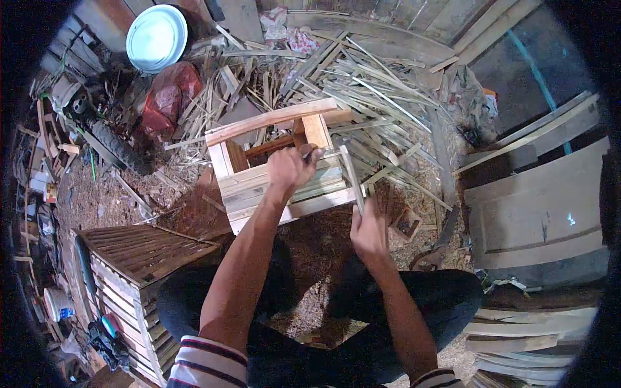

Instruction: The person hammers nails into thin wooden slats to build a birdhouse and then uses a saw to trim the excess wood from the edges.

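Observation:
A slatted wooden crate [284,194] rests tilted in front of me, its frame partly open at the top. My left hand [291,169] lies over its upper slats, thumb and fingers pinched together near the right corner post. Something small and dark shows at those fingertips, too small to name. Fingers wrapped round the lower end of its handle, my right hand [370,233] grips a hammer [352,174]. The hammer stands near upright beside the crate's right end, its head end close to the left fingertips.
Loose wooden strips [381,110] are heaped behind the crate. Another slatted crate [145,252] stands at left. A white basin [156,39] leans at the back, near a red bag [169,97]. Stacked boards [530,330] and a wooden panel [537,207] are at right.

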Motion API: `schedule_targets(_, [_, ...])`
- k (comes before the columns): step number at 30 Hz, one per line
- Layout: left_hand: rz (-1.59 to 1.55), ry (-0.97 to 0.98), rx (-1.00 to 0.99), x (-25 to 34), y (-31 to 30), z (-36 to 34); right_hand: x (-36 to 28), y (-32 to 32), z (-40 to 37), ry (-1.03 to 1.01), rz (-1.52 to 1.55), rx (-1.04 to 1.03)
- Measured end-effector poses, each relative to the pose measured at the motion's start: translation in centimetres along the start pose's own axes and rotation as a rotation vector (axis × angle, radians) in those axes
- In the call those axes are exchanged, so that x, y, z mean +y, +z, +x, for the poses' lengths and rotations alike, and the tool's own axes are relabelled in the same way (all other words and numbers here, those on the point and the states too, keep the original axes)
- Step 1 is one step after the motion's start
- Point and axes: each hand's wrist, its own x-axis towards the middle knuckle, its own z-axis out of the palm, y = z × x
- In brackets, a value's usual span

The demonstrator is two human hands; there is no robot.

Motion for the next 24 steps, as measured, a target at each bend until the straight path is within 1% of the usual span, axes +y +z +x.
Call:
schedule_targets(1, [-0.041,0.024,0.029,0.0,0.3,0.0,0.2,-0.3,-0.1,0.069,-0.072,-0.023])
schedule_targets(2, [-0.083,0.04,0.059,-0.2,0.5,0.1,-0.4,-0.9,0.0,0.063,-0.075,-0.019])
schedule_targets(4, [-0.09,0.069,0.079,-0.8,1.4,0.4,-1.4,-1.8,-0.3,0.079,0.034,0.04])
schedule_targets(5, [-0.086,0.049,0.047,-0.5,0.9,0.2,-2.1,-2.2,-0.5,0.026,0.133,0.104])
schedule_targets(6, [-0.078,0.028,0.016,-0.4,0.5,0.1,-1.9,-1.9,-0.4,0.025,0.132,0.101])
schedule_targets(8, [-0.091,0.039,0.029,-0.5,0.8,-0.1,-1.0,-0.8,-0.3,0.139,0.106,-0.035])
schedule_targets(9, [-0.103,0.056,0.052,-0.6,0.8,0.1,-0.7,-0.2,0.0,0.017,0.004,0.022])
schedule_targets(10, [-0.102,0.062,0.058,-0.6,0.8,0.3,-0.3,-0.2,0.0,0.015,0.005,0.031])
schedule_targets(12, [-0.11,0.088,0.13,-0.2,0.4,-0.1,-1.6,-1.5,-0.1,0.156,-0.005,-0.067])
schedule_targets(13, [-0.145,0.041,0.059,-0.1,0.2,0.0,-1.6,-1.6,-0.2,0.112,0.022,-0.007])
schedule_targets(14, [-0.149,0.039,0.056,0.0,0.3,0.0,-2.0,-1.8,-0.4,0.114,0.018,-0.01])
schedule_targets(16, [-0.129,0.046,0.054,-0.1,0.1,-0.2,-3.0,-2.1,-0.8,0.097,0.128,0.087])
schedule_targets(17, [-0.128,0.047,0.051,-0.2,0.3,-0.3,-2.1,-1.4,-0.6,0.099,0.129,0.086])
schedule_targets(19, [-0.093,0.046,0.039,-0.3,0.7,0.0,0.3,0.6,0.1,0.015,-0.046,-0.018])
schedule_targets(20, [-0.092,0.049,0.042,-0.2,0.6,0.0,-0.1,0.1,0.1,0.015,-0.045,-0.014])
schedule_targets(22, [-0.087,0.053,0.091,-0.3,0.6,-0.2,-1.3,-0.7,0.0,0.07,0.055,-0.004])
schedule_targets(23, [-0.09,0.05,0.087,-0.3,0.9,-0.2,-1.4,-0.9,-0.1,0.06,0.075,0.05])
schedule_targets(24, [-0.092,0.053,0.088,-0.3,1.1,-0.1,-1.7,-1.3,-0.1,0.063,0.072,0.048])
